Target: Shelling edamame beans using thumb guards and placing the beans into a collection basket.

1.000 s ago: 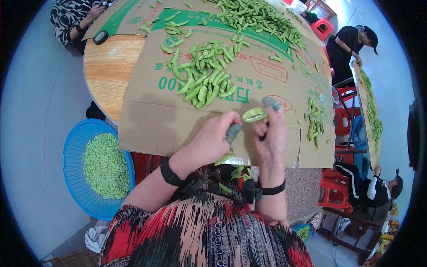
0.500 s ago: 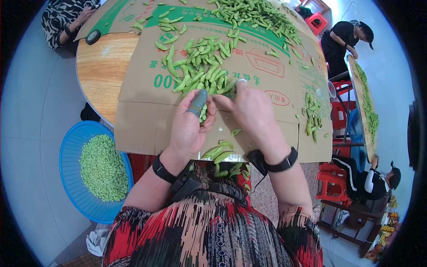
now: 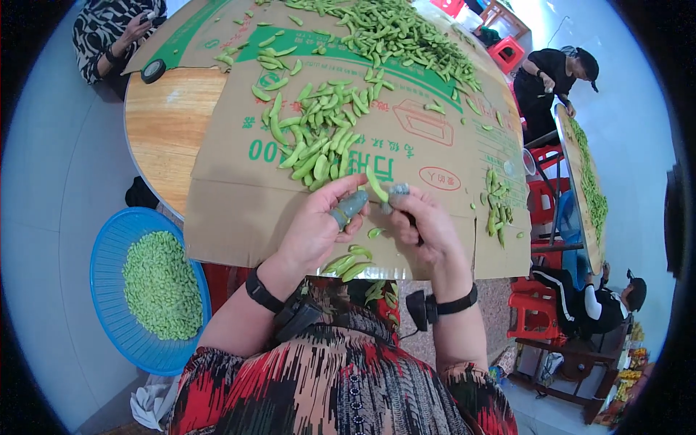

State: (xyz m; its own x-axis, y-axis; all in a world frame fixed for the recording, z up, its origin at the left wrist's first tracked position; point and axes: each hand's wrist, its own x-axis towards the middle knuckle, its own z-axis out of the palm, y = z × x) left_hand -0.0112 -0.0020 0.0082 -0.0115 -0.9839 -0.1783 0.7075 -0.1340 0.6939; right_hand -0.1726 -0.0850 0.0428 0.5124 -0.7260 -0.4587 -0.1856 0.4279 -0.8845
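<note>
A green bean pod (image 3: pixel 376 185) is tilted between my hands. My right hand (image 3: pixel 429 226) pinches its lower end with a grey-covered finger and thumb, the other fingers curled in. The fingertips of my left hand (image 3: pixel 312 230) reach the pod's upper end. A grey-green finger cover (image 3: pixel 350 208) sits on the left thumb, which presses over curled fingers; what lies in that palm is hidden. Just beyond is a pile of pods (image 3: pixel 322 138) on the flattened cardboard (image 3: pixel 239 217). Several loose pods (image 3: pixel 351 263) lie at the cardboard's near edge, below my hands.
A blue basket (image 3: pixel 101 268) of shelled green beans (image 3: pixel 163 286) stands at lower left. A larger heap of pods (image 3: pixel 406 40) covers the far cardboard; a small group (image 3: pixel 496 206) lies right. A black tape roll (image 3: pixel 153 70) rests far left. Other people sit around this table and another.
My right hand has drawn back from the pile with a pod, bringing it to my left hand. My left hand has moved slightly nearer; the beans seen in it before are now hidden.
</note>
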